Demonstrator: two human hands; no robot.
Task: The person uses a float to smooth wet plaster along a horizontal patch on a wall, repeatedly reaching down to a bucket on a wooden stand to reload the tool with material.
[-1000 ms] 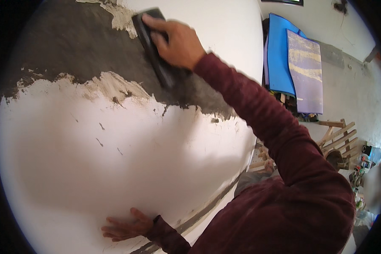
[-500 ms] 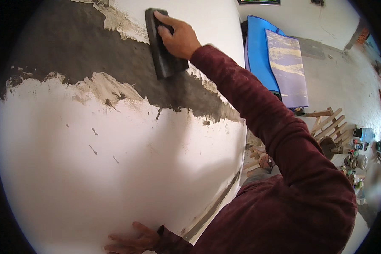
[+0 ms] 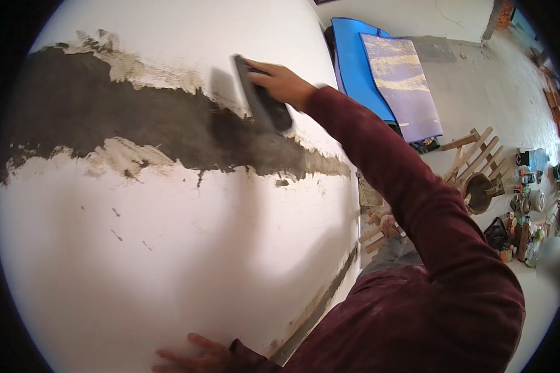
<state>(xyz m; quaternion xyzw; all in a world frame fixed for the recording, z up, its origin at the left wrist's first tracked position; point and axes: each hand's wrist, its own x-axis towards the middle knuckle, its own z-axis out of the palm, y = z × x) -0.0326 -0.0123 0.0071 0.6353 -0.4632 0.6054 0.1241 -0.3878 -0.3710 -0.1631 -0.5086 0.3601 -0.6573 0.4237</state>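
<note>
My right hand (image 3: pixel 281 82) is closed around the handle of a dark rectangular plastering float (image 3: pixel 255 93), slightly blurred. The float stands tilted at the upper edge of a band of dark grey mortar (image 3: pixel 149 115) that runs across the white wall (image 3: pixel 137 248). Its shadow falls just to its left; whether its lower end touches the mortar I cannot tell. Pale smears fringe the band's ragged edges. Low on the wall, my left hand (image 3: pixel 196 357) rests with fingers spread and holds nothing; part of it is cut off by the frame.
Beyond my right arm lean a blue sheet (image 3: pixel 361 68) and a stained lilac sheet (image 3: pixel 404 87). Further right are a slatted wooden frame (image 3: pixel 479 155), a round bucket (image 3: pixel 478 193) and several jars and containers (image 3: pixel 529 193). A narrow grey strip (image 3: pixel 317 311) runs along the wall's lower edge.
The float has tipped from lying nearly flat to a steeper angle, its shadow now apart from it. The view has shifted, and my left hand remains on the wall.
</note>
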